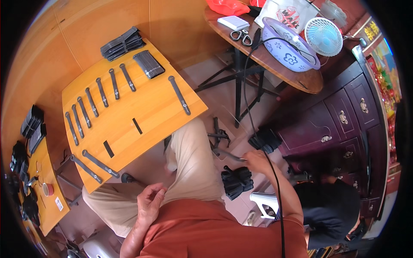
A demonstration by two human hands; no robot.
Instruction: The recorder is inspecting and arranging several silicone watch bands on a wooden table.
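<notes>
My right hand is out to the right of my knee, its fingers closed on one end of a dark strap that stretches to the left. Over my lap, my left hand has its fingers curled in, and nothing shows in it. On the yellow wooden table lie several separate dark straps in a slanting row. One more strap lies near the right edge and two at the near left corner. A flat stack of straps and a tied bundle sit at the far edge.
Black bundles lie low on my right. A brown table carries a purple basin, a fan and scissors. A black cable hangs past my right arm. A person in black is close at right, by dark drawers.
</notes>
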